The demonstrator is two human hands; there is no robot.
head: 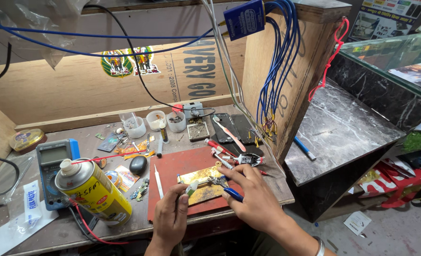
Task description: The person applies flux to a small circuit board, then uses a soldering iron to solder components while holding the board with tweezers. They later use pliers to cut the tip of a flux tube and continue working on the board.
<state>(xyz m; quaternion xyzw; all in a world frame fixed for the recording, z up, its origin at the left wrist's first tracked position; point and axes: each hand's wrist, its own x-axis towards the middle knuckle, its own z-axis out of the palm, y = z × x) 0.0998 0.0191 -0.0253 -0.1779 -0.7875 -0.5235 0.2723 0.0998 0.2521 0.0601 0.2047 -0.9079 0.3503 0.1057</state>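
My left hand [170, 214] grips a small white-and-green tube [191, 188] with its tip pointed at a gold-coloured circuit board [202, 185]. That board lies on a red mat [182, 166] at the bench's front edge. My right hand [252, 195] rests on the board's right end, and a blue-handled tool [232, 194] runs under its fingers. Whether the fingers grip that tool I cannot tell. A small metal clamp piece [217, 180] sits on the board just left of the fingertips.
A yellow spray can [93, 190] lies tilted at the left front, over a multimeter [54, 163] with red leads. Small white cups [156, 120], screwdrivers [220, 148], tweezers and dark phones [234, 127] crowd the back. A wooden box [291, 71] with blue wires stands right.
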